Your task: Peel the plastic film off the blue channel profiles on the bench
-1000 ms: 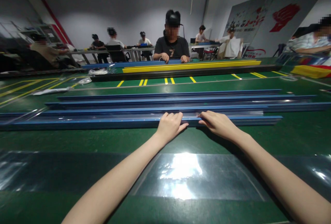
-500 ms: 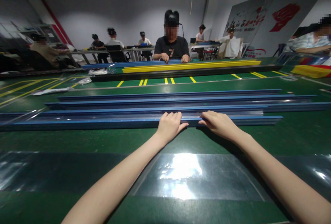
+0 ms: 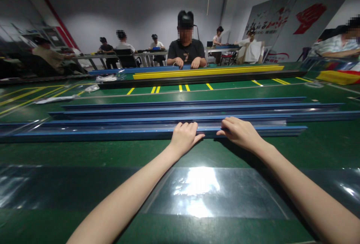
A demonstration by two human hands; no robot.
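While nearest blue channel (image 3: 146, 134) is pinched by left hand (image 3: 184, 137) and right hand (image 3: 239, 133), holding step seems underway; even pressure probably needed next.

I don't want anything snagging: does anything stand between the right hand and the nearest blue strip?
Nothing visible does. The right hand is at the near wall of the nearest blue strip; the clear sheet lies closer to the camera, out of the way.
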